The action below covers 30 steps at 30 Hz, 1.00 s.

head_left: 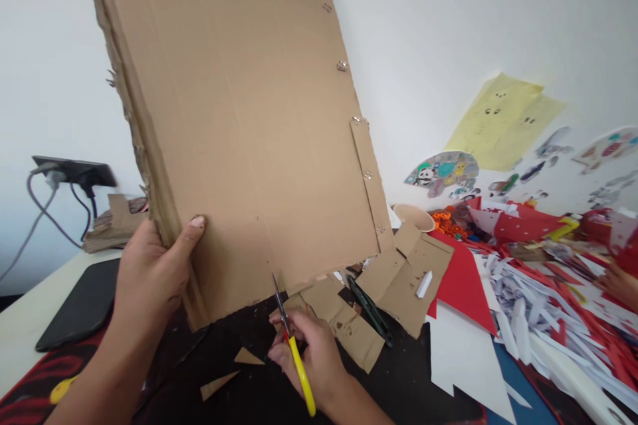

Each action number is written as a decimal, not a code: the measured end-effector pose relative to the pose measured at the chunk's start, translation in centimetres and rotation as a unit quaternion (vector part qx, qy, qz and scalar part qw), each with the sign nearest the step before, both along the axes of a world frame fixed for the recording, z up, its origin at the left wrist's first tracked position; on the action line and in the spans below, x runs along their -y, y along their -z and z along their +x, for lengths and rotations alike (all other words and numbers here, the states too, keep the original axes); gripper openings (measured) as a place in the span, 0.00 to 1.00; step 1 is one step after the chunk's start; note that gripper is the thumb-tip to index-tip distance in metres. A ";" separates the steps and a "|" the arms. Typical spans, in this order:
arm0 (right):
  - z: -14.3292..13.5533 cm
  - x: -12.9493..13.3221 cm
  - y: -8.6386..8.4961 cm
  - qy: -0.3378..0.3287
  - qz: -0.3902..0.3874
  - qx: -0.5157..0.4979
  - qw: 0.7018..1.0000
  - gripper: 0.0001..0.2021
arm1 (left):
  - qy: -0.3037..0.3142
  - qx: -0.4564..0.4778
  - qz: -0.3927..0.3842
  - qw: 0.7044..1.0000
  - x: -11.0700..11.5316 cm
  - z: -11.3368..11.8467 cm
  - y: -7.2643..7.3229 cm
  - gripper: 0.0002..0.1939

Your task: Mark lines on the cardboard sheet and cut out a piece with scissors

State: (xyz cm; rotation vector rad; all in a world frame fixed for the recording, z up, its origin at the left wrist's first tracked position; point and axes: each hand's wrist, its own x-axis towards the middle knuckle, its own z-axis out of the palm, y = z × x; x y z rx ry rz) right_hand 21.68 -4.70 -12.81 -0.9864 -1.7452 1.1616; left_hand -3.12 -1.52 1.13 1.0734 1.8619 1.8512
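A large sheet of brown cardboard (259,119) stands tilted in front of me, layered and ragged along its left edge. Metal staples (341,66) dot its right edge, where a narrow cardboard strip (369,186) is attached. My left hand (157,272) grips the lower left edge, thumb on the front face and fingers hidden behind. Below the sheet's bottom edge, my right hand (312,355) is closed around yellow-handled scissors (302,378), seen nearly edge-on. Their dark pointed tip rises in front of the cardboard; whether it touches cannot be told.
Cardboard scraps (349,329) and a dark green utility knife (369,312) lie on the black mat (249,402). Red paper (463,279), white paper (463,352) and shredded strips (528,305) crowd the right. Another person's hand (621,282) shows there. A power strip (74,170) is at left.
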 end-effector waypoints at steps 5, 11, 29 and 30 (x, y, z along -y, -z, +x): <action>0.1 0.1 -0.3 -0.002 0.004 0.034 0.999 0.19 | -0.004 -0.008 -0.005 1.000 0.1 0.1 -0.2 0.24; 0.0 0.2 -0.1 0.006 0.007 0.017 1.000 0.18 | -0.003 -0.005 -0.006 1.000 0.3 0.4 -0.2 0.24; 0.1 0.0 -0.5 0.024 0.029 0.044 0.998 0.17 | -0.013 -0.036 -0.015 0.999 0.2 0.4 0.4 0.24; 0.1 0.0 -0.5 0.023 0.030 0.041 0.998 0.17 | -0.015 -0.048 -0.013 0.999 0.3 0.4 0.4 0.23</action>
